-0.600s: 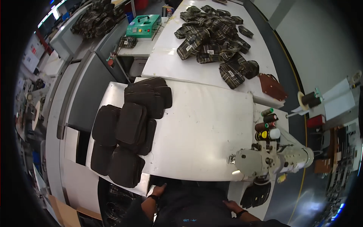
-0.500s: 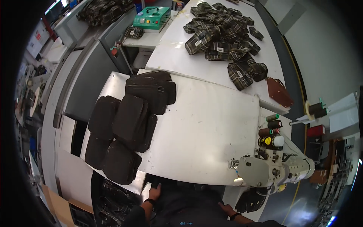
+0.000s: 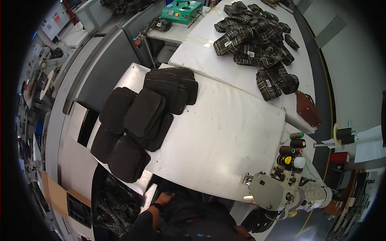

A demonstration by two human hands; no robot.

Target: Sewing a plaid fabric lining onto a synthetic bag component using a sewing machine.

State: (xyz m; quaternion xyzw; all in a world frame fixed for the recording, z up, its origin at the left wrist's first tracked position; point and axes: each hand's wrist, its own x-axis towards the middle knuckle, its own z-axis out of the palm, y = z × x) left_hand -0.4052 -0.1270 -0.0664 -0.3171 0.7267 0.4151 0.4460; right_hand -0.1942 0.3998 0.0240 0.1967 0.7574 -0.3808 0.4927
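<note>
My left hand (image 3: pixel 164 199) is low at the table's front edge, beside my dark clothing. Its fingers look curled, with the thumb pointing right; anything inside them is hidden. Of my right arm, a strip of forearm (image 3: pixel 243 232) shows at the lower edge; the hand is mostly hidden by dark clothing, and its fingers cannot be made out. Closest to my left hand on the table is a group of stacked black zip pouches (image 3: pixel 128 158). A white sewing machine (image 3: pixel 271 190) stands at the front right of the white table (image 3: pixel 217 140).
Plaid pouches (image 3: pixel 257 40) are heaped on the far table, near a brown leather bag (image 3: pixel 308 108). Thread spools (image 3: pixel 297 143) stand behind the machine. A green machine (image 3: pixel 181 13) sits at the back. Plaid pieces (image 3: pixel 116 205) fill a container at lower left.
The view has shifted, so the table and pouches sit differently in the picture. My right hand, seen open beside my body before, is now mostly hidden. My left hand stays near the table edge.
</note>
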